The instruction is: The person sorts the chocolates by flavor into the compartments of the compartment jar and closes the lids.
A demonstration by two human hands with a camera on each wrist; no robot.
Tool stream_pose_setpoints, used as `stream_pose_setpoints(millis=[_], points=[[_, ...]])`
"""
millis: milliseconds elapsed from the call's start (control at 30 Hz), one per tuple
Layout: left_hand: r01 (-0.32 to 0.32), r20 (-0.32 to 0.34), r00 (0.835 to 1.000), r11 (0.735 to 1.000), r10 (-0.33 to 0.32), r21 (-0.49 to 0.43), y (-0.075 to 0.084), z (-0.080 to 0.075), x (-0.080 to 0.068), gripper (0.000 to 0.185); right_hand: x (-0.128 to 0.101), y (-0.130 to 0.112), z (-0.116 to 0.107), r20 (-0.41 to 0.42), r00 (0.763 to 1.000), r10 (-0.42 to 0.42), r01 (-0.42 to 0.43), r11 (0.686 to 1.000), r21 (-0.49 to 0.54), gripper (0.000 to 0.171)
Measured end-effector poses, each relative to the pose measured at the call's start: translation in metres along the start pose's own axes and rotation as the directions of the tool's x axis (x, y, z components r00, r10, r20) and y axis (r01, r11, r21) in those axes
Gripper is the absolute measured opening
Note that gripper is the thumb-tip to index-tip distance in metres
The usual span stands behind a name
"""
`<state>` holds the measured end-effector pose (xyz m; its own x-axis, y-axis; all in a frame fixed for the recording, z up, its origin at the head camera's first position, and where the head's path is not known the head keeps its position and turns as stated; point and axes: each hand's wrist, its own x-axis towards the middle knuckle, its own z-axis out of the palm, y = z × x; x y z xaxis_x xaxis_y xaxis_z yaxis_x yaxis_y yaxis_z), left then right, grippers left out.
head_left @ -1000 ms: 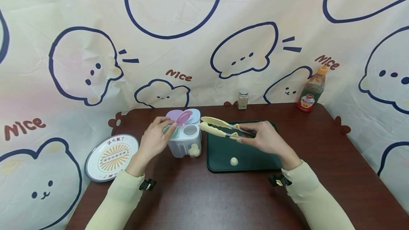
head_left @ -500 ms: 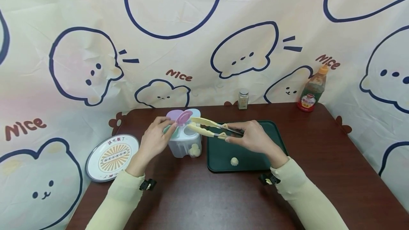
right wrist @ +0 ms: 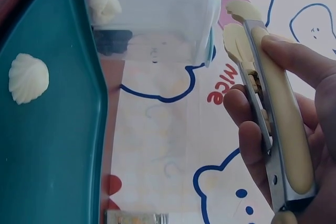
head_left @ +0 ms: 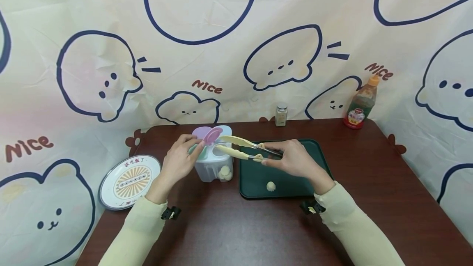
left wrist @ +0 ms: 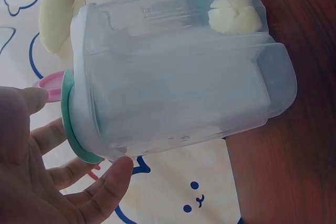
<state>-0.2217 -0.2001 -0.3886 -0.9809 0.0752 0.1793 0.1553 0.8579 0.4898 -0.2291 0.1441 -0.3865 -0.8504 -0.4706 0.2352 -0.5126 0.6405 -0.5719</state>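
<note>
A clear storage box (head_left: pixel 210 169) with several pastel lids stands left of the middle. My left hand (head_left: pixel 179 160) reaches over its top, one digit against the raised pink lid (head_left: pixel 213 136); the other fingers extend loosely beside the green lid (left wrist: pixel 71 124). My right hand (head_left: pixel 297 157) grips cream-tipped food tongs (head_left: pixel 240 147). Their tips stand apart over the box's round opening, with nothing seen between them in the right wrist view. White pleated pieces like dumplings (left wrist: pixel 235 11) lie at the bottom of the box. A similar piece (right wrist: pixel 29 78) rests on the dark green tray (head_left: pixel 255 190).
Left of the box lies a patterned white plate (head_left: pixel 111 194). Along the back edge of the brown table (head_left: pixel 236 233) stand a small glass jar (head_left: pixel 281 116) and a sauce bottle (head_left: pixel 360 104). A printed cloth (head_left: pixel 229 65) hangs behind.
My right hand has moved left with the tongs, from the box's right edge to over its opening, with their tips spread. My left hand keeps its place at the pink lid.
</note>
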Motion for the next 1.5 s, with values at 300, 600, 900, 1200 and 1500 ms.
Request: stream_pose_setpoints(millis=[300,600,900,1200,1500], points=[[0.005,0.007,1.0,1.0,-0.005,-0.01,0.0,0.0,0.001,0.059,-0.015,0.018,-0.011,-0.008,1.0,0.019,-0.019,1.0,-0.011,0.051],[0.002,0.003,1.0,1.0,-0.002,-0.013,-0.001,0.0,0.001,0.06,-0.034,0.039,-0.019,0.035,0.995,0.092,-0.091,0.995,-0.05,0.053],[-0.006,-0.003,1.0,1.0,0.006,-0.012,-0.001,0.0,0.0,0.06,-0.056,0.058,-0.025,0.103,0.988,0.112,-0.103,0.991,-0.087,0.052],[-0.002,0.001,1.0,1.0,0.002,-0.01,-0.001,0.0,0.0,0.061,-0.075,0.077,-0.027,0.163,0.981,0.109,-0.095,0.991,-0.094,0.053],[-0.001,0.0,1.0,1.0,0.001,-0.007,-0.001,0.0,0.0,0.061,-0.087,0.094,-0.027,0.207,0.972,0.106,-0.085,0.99,-0.11,0.046]])
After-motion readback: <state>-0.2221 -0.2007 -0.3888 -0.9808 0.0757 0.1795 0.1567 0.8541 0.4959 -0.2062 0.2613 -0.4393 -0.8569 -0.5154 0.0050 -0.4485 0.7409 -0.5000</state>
